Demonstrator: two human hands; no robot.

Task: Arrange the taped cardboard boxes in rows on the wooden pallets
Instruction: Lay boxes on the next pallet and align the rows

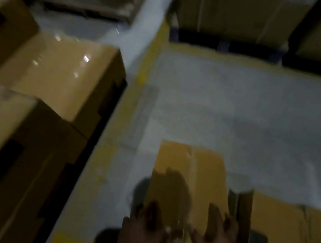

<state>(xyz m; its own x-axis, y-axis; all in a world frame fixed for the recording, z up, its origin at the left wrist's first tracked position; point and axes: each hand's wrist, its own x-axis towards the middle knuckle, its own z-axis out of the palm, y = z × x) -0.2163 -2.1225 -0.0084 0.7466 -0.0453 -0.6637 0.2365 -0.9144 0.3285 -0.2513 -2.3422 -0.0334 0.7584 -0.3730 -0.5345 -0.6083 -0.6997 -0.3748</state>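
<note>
Head view shows your left hand [145,225] and right hand [218,236] lying flat, fingers straight and loosely spread, on the narrow brown tape-seamed cardboard box [189,169].

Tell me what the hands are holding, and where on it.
The left hand and right hand lie on top of the taped cardboard box, at its near end, fingers straight. Nothing is plainly gripped; the blur hides more.

A warehouse: stacked cardboard boxes [52,72] beside a yellow-lined concrete floor [242,114].
</note>
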